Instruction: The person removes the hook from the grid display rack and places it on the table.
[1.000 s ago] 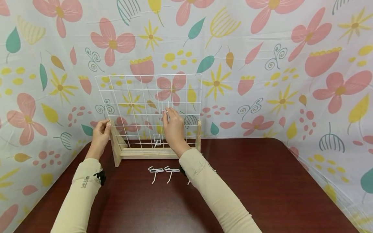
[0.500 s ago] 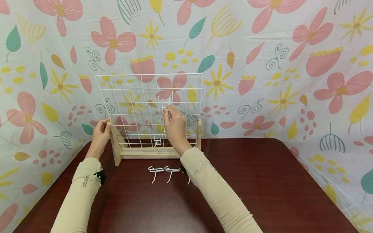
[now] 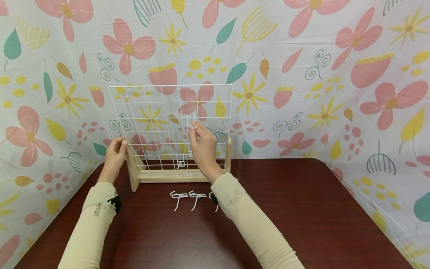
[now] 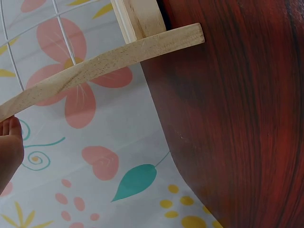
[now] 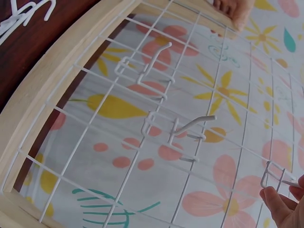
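Pinching a white hook point(image 5: 274, 176) against the wire grid point(image 3: 151, 112), my right hand point(image 3: 203, 147) worked mid-panel while my left hand point(image 3: 115, 154) gripped the wooden frame point(image 3: 132, 172). I judged 2 hooks point(image 5: 156, 71) hung; 3 loose hooks point(image 3: 188, 196) remained on the desk point(image 3: 302, 209).

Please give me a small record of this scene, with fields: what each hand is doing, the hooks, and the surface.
left hand: holds the left post of the wooden stand
right hand: pinches a white wire hook at the wire grid panel
hooks on grid: two, below the held one
loose hooks: on the table
surface: dark red wooden table
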